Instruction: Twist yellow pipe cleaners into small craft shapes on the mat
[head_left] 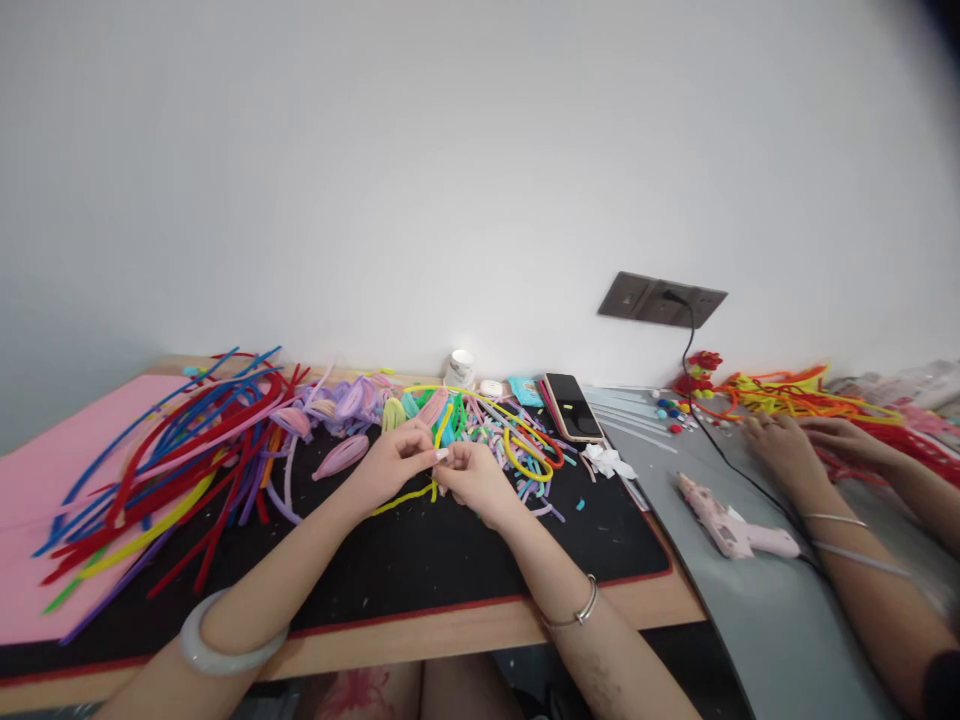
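Note:
Above the black mat [405,580], my left hand [396,462] and my right hand [478,480] meet at the fingertips. Both are closed in a pinch on a yellow pipe cleaner [405,498]. One stretch of it sticks up between the hands, and another runs down and left beneath my left hand. The exact spot pinched is hidden by the fingers. Behind my hands lies a heap of short pastel pipe cleaner pieces [484,420]. A folded pink bundle [341,457] rests left of my left hand.
Long coloured pipe cleaners [172,470] spread over a pink sheet [45,480] at left. A phone [573,408], crumpled tissue [607,461] and white cup [460,368] stand beyond. At right, a pink glue gun [739,525] with its cord lies near a co-worker's hands [787,450].

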